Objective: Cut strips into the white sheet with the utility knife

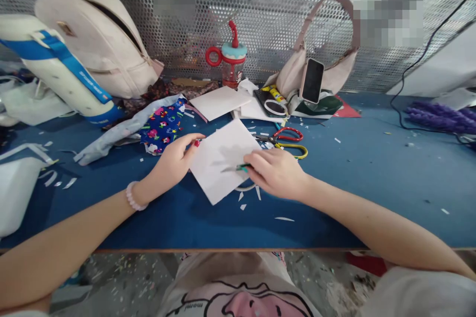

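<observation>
My left hand point(177, 156) grips the left corner of a square white card point(226, 146), thumb on top and fingers mostly hidden beneath. The card is turned like a diamond above the blue table. In my right hand point(277, 171) is a craft knife point(241, 167) with a dark and teal handle, the fingers wrapped round it. Its thin blade points left over the middle of the card; I cannot tell if it touches. Scissors point(290, 139) with one red and one yellow handle lie just behind my right hand. Part of a round rim point(246, 188) shows beneath the card.
White paper scraps point(258, 193) are strewn over the blue table point(357, 183). Behind the card lie more white sheets point(219, 102), a red-handled cup point(233, 62), a phone point(312, 80) and a handbag point(290, 72). At left are patterned cloth point(163, 124), a large bottle point(55, 64) and a backpack point(100, 34).
</observation>
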Motion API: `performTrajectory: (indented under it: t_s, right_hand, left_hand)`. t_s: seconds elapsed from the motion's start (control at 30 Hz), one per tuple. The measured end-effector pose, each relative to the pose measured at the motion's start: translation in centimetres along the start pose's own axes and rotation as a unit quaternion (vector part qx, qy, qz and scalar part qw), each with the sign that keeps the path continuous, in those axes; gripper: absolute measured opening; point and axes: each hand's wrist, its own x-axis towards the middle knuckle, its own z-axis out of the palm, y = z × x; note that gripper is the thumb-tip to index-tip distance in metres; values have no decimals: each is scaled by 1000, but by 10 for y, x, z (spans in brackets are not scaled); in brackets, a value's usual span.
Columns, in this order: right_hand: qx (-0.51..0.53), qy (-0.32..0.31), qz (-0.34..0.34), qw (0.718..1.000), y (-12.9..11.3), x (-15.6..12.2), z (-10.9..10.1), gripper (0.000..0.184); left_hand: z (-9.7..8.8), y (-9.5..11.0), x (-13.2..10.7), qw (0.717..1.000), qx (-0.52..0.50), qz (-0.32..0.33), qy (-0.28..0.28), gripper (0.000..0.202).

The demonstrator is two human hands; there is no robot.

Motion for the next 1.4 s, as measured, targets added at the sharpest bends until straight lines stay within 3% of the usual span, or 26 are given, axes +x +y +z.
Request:
performTrajectory:
  t_s: [0.2,0.43,1.4]
  right_hand:
    - [-50,11,74,996,23,-1,11,24]
    - [-54,-11,52,997,25,-3,12,23]
    - [-55,-28,17,998,23,-5,11,25]
  left_hand:
    - [3,-10,4,993,-94,-71,-10,35]
    - [2,-8,4,981,-160,-102,-29,31]
    - [1,-5,6,984,-142,-104,-16,33]
